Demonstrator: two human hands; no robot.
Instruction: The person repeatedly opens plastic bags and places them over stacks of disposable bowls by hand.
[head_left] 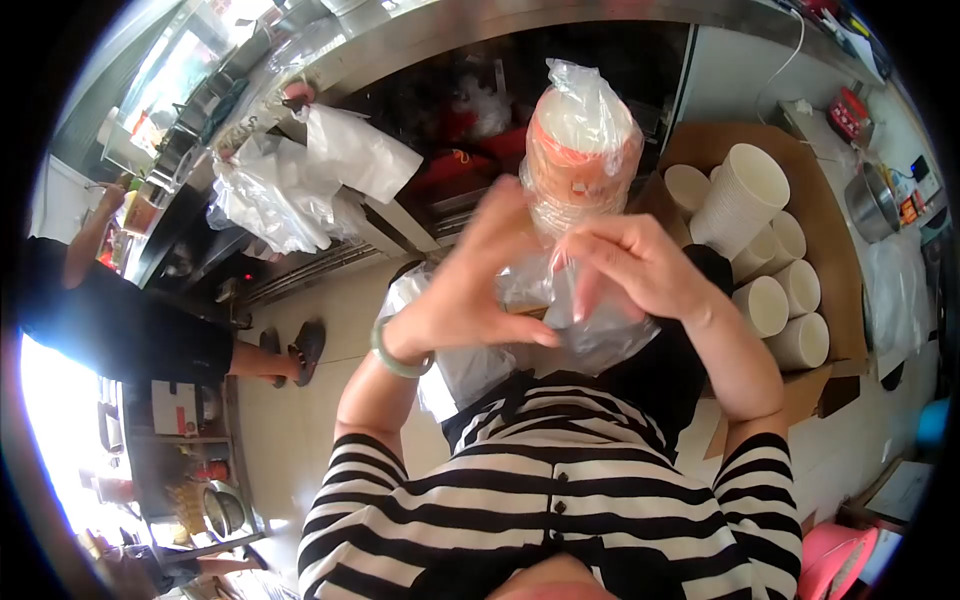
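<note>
Both hands are raised over the lap. My left hand [470,285], with a pale green bangle on its wrist, has its thumb stretched away from its blurred fingers and nothing between them. My right hand [640,265] has its fingers bent together at the top of a clear plastic bag [600,325]; what the fingertips pinch is too small to tell. Beyond the hands stands a stack of orange and white paper bowls [585,150], partly wrapped in clear plastic. White plastic packaging [465,380] lies on the lap beneath my left forearm.
A cardboard box [835,240] at the right holds several stacks of white paper cups [740,195]. Plastic bags [280,195] hang from the counter [400,55]. Another person [130,320] stands at the left. A pink container [840,560] is at the lower right.
</note>
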